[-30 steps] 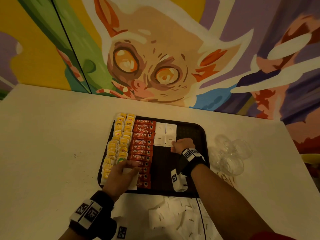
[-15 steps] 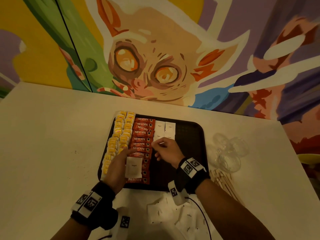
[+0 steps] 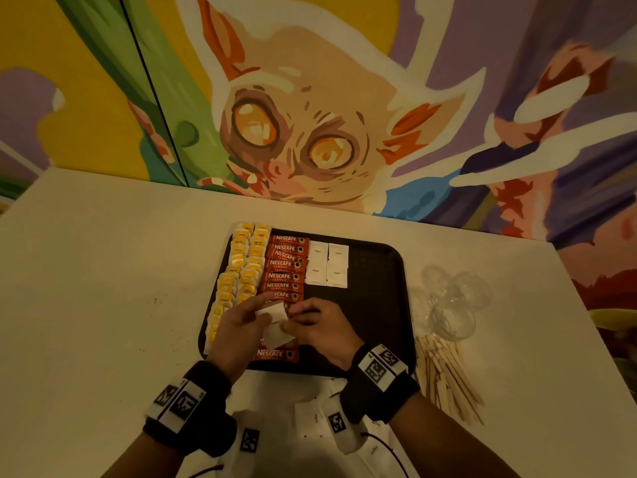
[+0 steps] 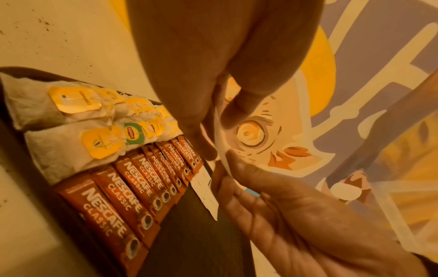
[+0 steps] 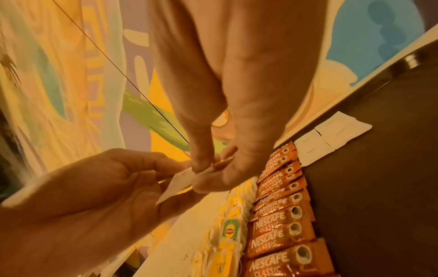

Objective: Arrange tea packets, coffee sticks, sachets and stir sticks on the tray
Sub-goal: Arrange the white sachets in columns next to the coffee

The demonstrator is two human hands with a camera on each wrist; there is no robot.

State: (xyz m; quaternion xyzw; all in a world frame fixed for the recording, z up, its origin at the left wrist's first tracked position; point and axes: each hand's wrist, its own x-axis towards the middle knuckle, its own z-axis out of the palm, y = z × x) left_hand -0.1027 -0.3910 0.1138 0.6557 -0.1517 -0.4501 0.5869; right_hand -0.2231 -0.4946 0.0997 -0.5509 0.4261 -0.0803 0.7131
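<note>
A black tray [image 3: 379,270] holds two columns of yellow-tagged tea bags [image 3: 241,270], a column of red Nescafe coffee sticks [image 3: 284,267] and several white sugar sachets [image 3: 327,265] in a block at the far middle. Over the tray's near left part, both hands meet on a white sachet [image 3: 275,326]. My left hand [image 3: 260,313] pinches it between thumb and fingers; the left wrist view shows that sachet [image 4: 219,129] edge-on. My right hand [image 3: 293,324] pinches the same sachet [image 5: 182,180] at its right edge. Wooden stir sticks [image 3: 448,374] lie on the table right of the tray.
Clear glass cups [image 3: 451,301] stand right of the tray, just behind the stir sticks. Loose white sachets [image 3: 310,419] lie on the table between the tray's near edge and me. A painted wall rises behind the white table [image 3: 103,288].
My right hand has drawn back from the sachet block on the tray to my left hand and taken hold of the sachet held there. The left hand has shifted slightly right.
</note>
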